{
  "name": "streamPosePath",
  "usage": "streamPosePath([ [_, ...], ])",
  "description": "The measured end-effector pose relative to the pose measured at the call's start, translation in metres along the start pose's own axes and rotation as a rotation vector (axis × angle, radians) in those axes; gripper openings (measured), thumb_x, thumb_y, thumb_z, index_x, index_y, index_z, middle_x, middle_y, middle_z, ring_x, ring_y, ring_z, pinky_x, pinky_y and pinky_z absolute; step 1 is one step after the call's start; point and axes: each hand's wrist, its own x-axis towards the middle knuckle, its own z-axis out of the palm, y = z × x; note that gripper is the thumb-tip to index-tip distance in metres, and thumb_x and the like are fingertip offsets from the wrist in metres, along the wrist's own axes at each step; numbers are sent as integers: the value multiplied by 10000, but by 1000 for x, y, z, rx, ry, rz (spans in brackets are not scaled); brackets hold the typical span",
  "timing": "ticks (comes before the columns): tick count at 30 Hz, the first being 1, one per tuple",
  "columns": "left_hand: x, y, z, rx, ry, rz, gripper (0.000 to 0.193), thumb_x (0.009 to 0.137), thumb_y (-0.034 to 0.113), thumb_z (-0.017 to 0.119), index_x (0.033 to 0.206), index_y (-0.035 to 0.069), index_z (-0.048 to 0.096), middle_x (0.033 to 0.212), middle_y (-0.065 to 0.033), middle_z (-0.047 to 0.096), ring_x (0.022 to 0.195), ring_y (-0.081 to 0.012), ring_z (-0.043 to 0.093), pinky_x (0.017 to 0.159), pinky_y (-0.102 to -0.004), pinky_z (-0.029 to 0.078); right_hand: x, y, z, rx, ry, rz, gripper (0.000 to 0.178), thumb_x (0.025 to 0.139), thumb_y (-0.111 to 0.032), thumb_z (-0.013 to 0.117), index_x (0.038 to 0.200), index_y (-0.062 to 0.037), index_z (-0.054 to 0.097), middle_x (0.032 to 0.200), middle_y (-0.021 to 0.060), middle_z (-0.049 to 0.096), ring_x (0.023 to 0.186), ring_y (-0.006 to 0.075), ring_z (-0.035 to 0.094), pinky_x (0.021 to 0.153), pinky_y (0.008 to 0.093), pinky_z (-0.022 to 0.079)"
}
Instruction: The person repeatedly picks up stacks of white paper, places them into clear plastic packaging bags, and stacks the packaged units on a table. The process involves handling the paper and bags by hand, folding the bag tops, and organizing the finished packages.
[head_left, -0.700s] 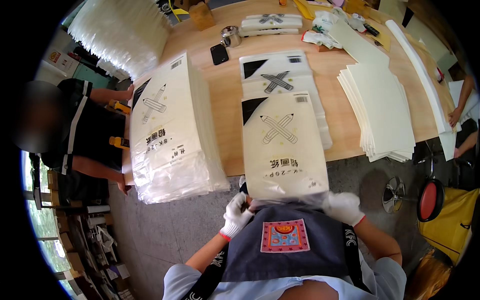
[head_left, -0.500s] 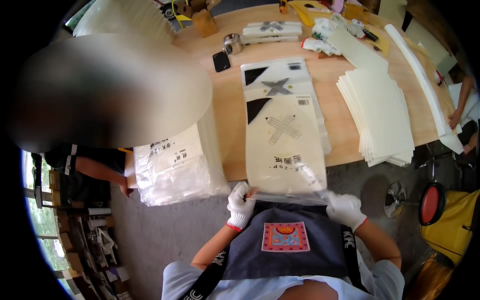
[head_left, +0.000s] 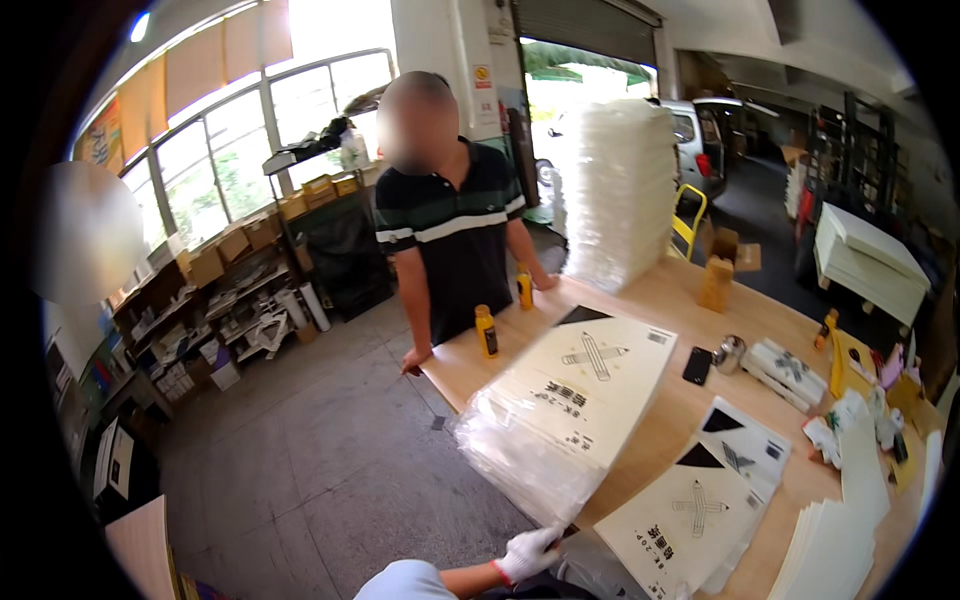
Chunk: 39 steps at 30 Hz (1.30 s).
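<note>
My left hand (head_left: pixel 527 555), in a white knit glove with a red cuff, is at the lower edge of the view. Its fingers are closed at the near left corner of a clear plastic bag holding a pack of drawing paper (head_left: pixel 655 535). The pack's cream face has a black corner and crossed pencils. Another bag (head_left: pixel 768 452) with the same design lies partly beneath it. To the left, a thick stack of bagged paper packs (head_left: pixel 560 400) lies with its loose plastic ends over the table edge. My right hand is out of view.
A person (head_left: pixel 450 220) stands across the table with both hands on its edge, by two yellow bottles (head_left: pixel 486 332). A phone (head_left: pixel 698 366), a metal tin (head_left: pixel 729 353), rolled bags (head_left: pixel 785 373) and loose cream sheets (head_left: pixel 825 545) lie on the wooden table. A tall wrapped stack (head_left: pixel 618 190) stands beyond.
The view has swung up and left, bringing the standing person, windows and shelves into sight. My right hand has left the view; my left hand stays at the bag's near edge.
</note>
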Motion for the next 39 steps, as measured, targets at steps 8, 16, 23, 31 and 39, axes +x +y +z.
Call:
streamPosePath([
  [8,-20,13,139,-808,-627,114,315,946,239,477,1147,34,605,848,-75,672,673,-183,618,684,-320,521,29,20,3,-177,149,-180,387,963,-254,471,1218,28,541,1149,150,586,1017,283,554,898,402,471],
  [16,-12,31,173,-754,-1208,289,336,876,215,587,1157,31,601,1080,-93,648,993,-198,584,854,-342,475,35,15,-11,-36,130,-116,326,937,-228,521,1155,5,583,994,122,624,861,218,575,747,360,489],
  [23,47,-82,87,-452,-1121,-563,212,834,250,560,973,117,648,862,-52,650,855,-202,628,702,-346,485,11,2,-106,-506,-148,102,294,897,-225,587,1116,-30,618,855,61,648,716,149,582,606,306,477],
  [31,31,-51,104,-653,-782,-305,337,895,222,475,1141,41,617,1036,-70,655,1010,-204,581,886,-284,429,-39,4,-128,-575,25,238,316,905,-374,561,938,-84,681,745,19,638,564,89,537,475,236,400],
  [39,61,65,38,-407,-510,344,321,866,220,607,1108,10,592,997,-152,641,897,-260,618,794,-326,482,-5,23,-62,-295,-99,-257,396,926,-279,507,1210,-6,542,1164,162,581,1095,272,544,929,346,438],
])
